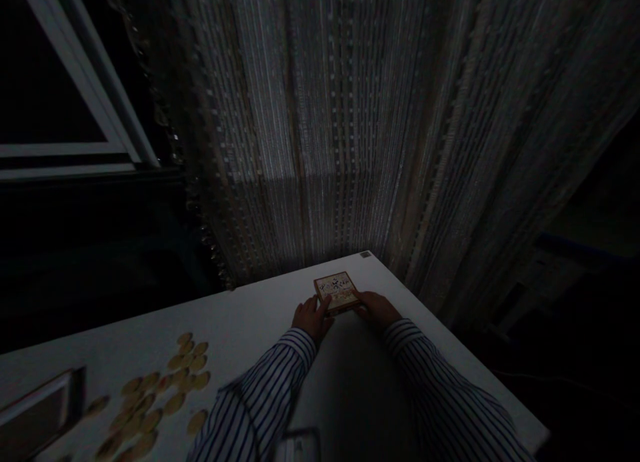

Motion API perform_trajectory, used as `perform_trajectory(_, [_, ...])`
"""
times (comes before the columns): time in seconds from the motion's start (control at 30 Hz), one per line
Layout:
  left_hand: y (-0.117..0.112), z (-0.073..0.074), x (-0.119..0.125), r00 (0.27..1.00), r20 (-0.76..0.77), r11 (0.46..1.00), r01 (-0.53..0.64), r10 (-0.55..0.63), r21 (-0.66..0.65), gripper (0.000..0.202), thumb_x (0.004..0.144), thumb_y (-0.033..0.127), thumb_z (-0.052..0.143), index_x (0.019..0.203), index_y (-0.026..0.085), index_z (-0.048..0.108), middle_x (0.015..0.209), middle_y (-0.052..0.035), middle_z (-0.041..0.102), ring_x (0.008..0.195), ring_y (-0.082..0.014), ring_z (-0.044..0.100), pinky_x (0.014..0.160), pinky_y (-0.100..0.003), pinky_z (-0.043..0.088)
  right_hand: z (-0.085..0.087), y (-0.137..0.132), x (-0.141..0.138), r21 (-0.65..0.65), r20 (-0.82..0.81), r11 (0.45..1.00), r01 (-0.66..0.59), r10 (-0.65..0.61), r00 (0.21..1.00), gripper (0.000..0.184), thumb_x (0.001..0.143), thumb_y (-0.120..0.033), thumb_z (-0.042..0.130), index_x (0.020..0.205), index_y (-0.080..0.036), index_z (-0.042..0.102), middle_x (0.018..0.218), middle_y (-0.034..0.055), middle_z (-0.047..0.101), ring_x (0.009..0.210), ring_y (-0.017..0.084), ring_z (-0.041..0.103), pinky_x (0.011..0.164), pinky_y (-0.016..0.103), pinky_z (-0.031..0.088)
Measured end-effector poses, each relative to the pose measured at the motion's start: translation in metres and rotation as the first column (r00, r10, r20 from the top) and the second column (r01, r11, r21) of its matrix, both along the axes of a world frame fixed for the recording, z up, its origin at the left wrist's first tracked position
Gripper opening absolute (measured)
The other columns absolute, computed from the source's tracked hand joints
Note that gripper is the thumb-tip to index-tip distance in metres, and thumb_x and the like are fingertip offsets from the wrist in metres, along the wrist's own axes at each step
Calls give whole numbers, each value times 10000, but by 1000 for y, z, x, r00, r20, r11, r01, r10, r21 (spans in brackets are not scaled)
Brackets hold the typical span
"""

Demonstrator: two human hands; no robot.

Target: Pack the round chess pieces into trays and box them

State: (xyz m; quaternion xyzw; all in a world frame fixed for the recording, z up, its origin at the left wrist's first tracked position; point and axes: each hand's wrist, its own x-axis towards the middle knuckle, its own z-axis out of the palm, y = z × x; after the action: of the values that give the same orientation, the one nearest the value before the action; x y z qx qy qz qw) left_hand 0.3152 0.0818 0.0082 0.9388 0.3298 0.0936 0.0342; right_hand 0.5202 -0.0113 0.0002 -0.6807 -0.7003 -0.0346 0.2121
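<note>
A small flat box with a printed cream lid and brown edges is between my two hands near the far corner of the white table. My left hand grips its left near side, with the thumb lying over the lid. At the right near corner, my right hand holds the box between thumb and fingers. The fingers beneath it are hidden. Dark characters show on the lid, too small to read.
Several round, tan wooden discs lie scattered on the white table to the left. A dark-framed tray or box sits at the lower left. Behind the table hangs a string curtain. A small dark square label marks the far corner.
</note>
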Motion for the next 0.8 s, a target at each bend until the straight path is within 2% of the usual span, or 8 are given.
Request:
perform_trajectory(0.13, [-6,12,-8,999,2,999,-34,34,-4,560,786,410,432,1299,245,278,1285,-153,389,1158,-285,386,923,-474,303,5,-6,-4,42,-9,999,13,-13,1000,490,791,-313,455,1246,-145,390,1176,120,524,1071,214,479,888,391,388])
perform_trajectory(0.33, [-9,28,-19,999,26,999,-40,41,-20,525,798,457,372,1269,229,331,1266,-145,420,1118,-274,433,910,-457,324,13,-11,-7,58,-11,997,43,-43,999,476,795,-326,447,1244,-178,394,1191,109,514,1077,210,480,897,392,380])
perform_trajectory(0.47, [-10,35,-25,997,39,997,-61,62,-39,509,798,464,366,1253,237,360,1261,-129,436,1113,-276,443,910,-458,328,20,-14,-13,52,11,997,62,-63,998,463,807,-337,425,1239,-173,402,1195,109,511,1087,211,470,908,392,368])
perform_trajectory(0.8, [-15,47,-53,997,68,995,-41,48,-96,433,783,448,399,1121,207,524,1227,-113,489,1112,-244,462,926,-399,350,38,-22,-38,155,-2,985,77,-78,997,401,806,-327,433,1166,-158,479,1167,110,535,1070,219,483,907,397,377])
